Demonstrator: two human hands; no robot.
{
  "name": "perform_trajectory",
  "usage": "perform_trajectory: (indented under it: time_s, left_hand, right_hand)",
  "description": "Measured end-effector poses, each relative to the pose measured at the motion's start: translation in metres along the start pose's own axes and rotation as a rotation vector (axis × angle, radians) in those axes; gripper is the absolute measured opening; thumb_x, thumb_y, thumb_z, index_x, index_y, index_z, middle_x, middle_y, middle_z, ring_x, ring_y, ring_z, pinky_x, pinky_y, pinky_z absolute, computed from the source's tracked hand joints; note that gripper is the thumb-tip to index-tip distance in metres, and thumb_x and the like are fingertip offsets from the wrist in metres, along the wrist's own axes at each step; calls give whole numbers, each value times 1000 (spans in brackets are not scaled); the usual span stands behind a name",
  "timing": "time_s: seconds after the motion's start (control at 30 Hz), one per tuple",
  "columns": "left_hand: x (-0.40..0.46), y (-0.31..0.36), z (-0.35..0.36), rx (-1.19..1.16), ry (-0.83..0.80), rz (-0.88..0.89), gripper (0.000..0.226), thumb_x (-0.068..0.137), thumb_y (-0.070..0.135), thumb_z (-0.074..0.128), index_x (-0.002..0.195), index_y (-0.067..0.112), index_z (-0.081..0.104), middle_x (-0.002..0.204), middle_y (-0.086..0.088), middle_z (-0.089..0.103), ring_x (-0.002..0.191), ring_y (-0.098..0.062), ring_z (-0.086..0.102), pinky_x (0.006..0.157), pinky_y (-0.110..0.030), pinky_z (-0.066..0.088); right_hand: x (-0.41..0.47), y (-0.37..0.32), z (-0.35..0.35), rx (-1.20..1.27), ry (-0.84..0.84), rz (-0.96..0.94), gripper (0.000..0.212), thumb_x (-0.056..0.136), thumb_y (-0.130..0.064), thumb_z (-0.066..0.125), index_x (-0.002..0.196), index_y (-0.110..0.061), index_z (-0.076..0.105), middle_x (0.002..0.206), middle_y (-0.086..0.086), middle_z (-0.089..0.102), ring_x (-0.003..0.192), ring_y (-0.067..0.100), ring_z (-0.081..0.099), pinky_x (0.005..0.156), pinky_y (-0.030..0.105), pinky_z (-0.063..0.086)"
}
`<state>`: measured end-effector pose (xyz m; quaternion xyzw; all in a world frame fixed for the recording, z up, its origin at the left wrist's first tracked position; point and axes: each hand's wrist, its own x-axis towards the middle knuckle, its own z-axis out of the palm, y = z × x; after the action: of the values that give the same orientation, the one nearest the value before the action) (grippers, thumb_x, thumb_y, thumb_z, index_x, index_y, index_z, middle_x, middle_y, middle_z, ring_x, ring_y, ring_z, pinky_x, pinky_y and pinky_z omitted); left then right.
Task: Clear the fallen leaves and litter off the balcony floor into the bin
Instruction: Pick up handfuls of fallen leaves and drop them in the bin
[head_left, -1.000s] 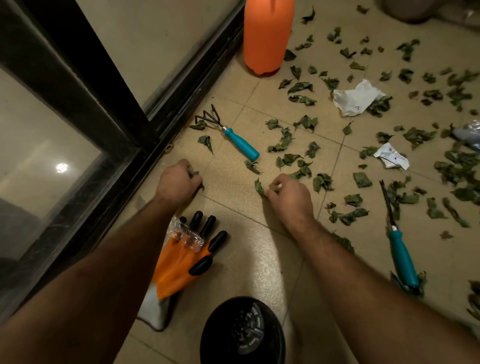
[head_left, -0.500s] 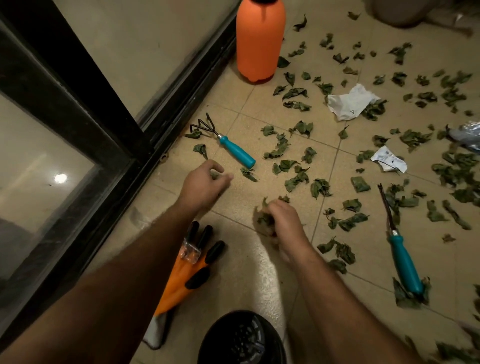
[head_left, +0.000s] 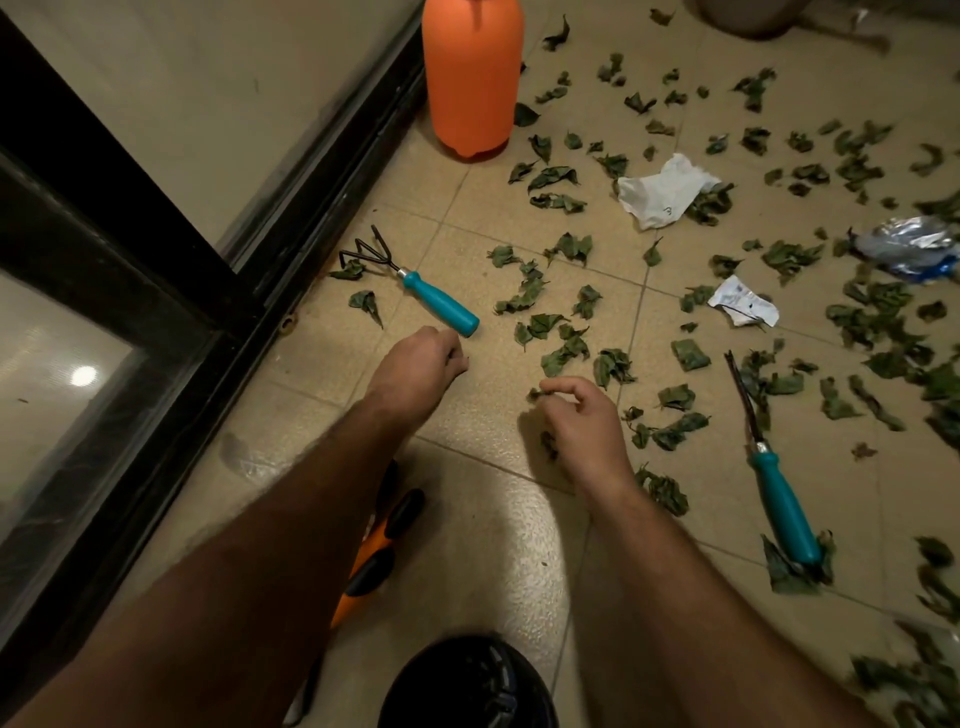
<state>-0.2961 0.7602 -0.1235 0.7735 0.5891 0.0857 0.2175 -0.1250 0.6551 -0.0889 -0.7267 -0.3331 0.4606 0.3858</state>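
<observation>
Several dark green fallen leaves (head_left: 563, 349) lie scattered over the beige tiled floor (head_left: 483, 545). My left hand (head_left: 415, 366) is curled just below the teal rake handle, with bits of leaf showing in its fingers. My right hand (head_left: 582, 421) pinches a small leaf at its fingertips and holds more leaves in the palm. The black bin (head_left: 467, 686) stands at the bottom edge between my forearms. Crumpled white paper (head_left: 662, 189), a small white wrapper (head_left: 745, 301) and a silver-blue foil wrapper (head_left: 911, 247) lie among the leaves.
A teal-handled hand rake (head_left: 436, 301) lies near the black door frame (head_left: 171, 270). A second teal-handled tool (head_left: 779, 499) lies at the right. An orange sprayer bottle (head_left: 470, 78) stands at the back. Orange and black gloves (head_left: 379, 551) lie under my left forearm.
My left hand has closed on leaf bits near the rake handle. My right hand has reached forward again and pinched another leaf. The view has shifted slightly.
</observation>
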Motion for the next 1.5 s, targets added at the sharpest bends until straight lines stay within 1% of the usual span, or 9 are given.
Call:
perform_trajectory:
  time_s: [0.13,0.33,0.5,0.63,0.83,0.97,1.13,1.27,1.5]
  left_hand:
    - [-9,-18,-24,-401,181,-281,13,102,34,47,101,24,55,88,8,55,78,-5,52,61,-21,37]
    - [3,-55,-58,-721,412,-555,13,97,16,57,109,10,57,86,3,56,69,-4,53,48,-10,44]
    - [22,-63,-54,-450,288,-460,40,97,19,58,136,21,50,117,-5,60,99,-17,61,80,-30,53]
    - [35,-66,-39,-196,210,-390,54,91,34,67,140,20,49,132,-7,58,122,-24,54,97,-38,50]
    - [42,-65,-33,15,203,-389,27,92,32,66,111,14,63,106,-9,63,97,-20,58,76,-30,48]
    - [40,-67,-44,-133,235,-457,12,93,19,62,104,13,62,102,-5,61,91,-14,54,74,-27,44]
    - [44,-71,-59,-183,300,-462,23,96,16,58,119,16,60,107,-6,61,94,-17,56,75,-30,47]
    - [54,-73,-56,-33,166,-415,43,99,23,53,141,24,48,121,-10,62,103,-23,62,83,-39,56]
    - [68,-75,-59,1,77,-437,52,100,25,51,150,27,35,121,-11,60,101,-25,63,78,-36,56]
  right_hand:
    - [2,-5,16,-42,4,-48,12,89,-15,68,100,-15,65,77,-2,63,62,8,53,56,22,41]
    - [-10,-10,32,300,-174,203,17,97,-6,52,111,-12,60,72,6,60,56,14,64,42,22,42]
    - [-6,-16,31,245,-161,176,17,95,-2,54,107,-8,64,70,8,59,46,6,51,39,20,37]
    - [2,-9,28,119,-118,107,10,91,-5,63,99,-9,67,69,3,59,50,6,48,43,19,38]
    - [7,6,29,27,-109,51,9,88,-12,71,96,-10,70,73,0,61,57,5,48,51,18,38]
    - [7,4,32,48,-127,36,9,88,-11,71,97,-8,69,67,-3,56,55,4,47,50,17,38]
    - [11,-2,35,6,-107,-38,7,90,-10,69,97,-10,68,66,-3,55,52,0,46,48,11,38]
    - [13,-1,29,-28,-78,-66,6,89,-16,71,95,-15,70,77,-3,64,66,3,54,54,9,40]
    - [11,11,6,-154,60,-64,6,90,-17,69,95,-20,67,78,-2,65,68,13,57,59,24,43]
